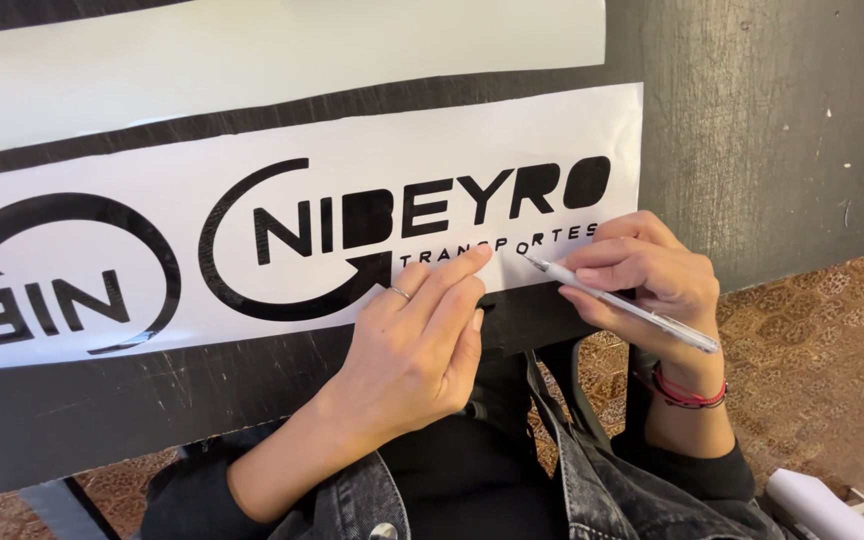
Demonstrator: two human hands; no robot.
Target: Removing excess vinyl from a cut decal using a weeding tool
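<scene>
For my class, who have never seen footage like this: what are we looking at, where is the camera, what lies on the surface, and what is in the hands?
The one picture comes from a camera worn on a person's head, looking down at their own bare hands. A white sheet with black cut-out lettering and a ring-shaped logo lies on a dark board. The left hand presses flat on the sheet, forefinger stretched out. The right hand holds a slim pen-like tool, tip on the sheet near the small letters. Patterned floor shows beyond.

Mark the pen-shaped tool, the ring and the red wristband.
pen-shaped tool [632, 309], head view, middle of its clear barrel.
ring [400, 293], head view, band on a left-hand finger.
red wristband [689, 393], head view, cords at the right wrist.
</scene>
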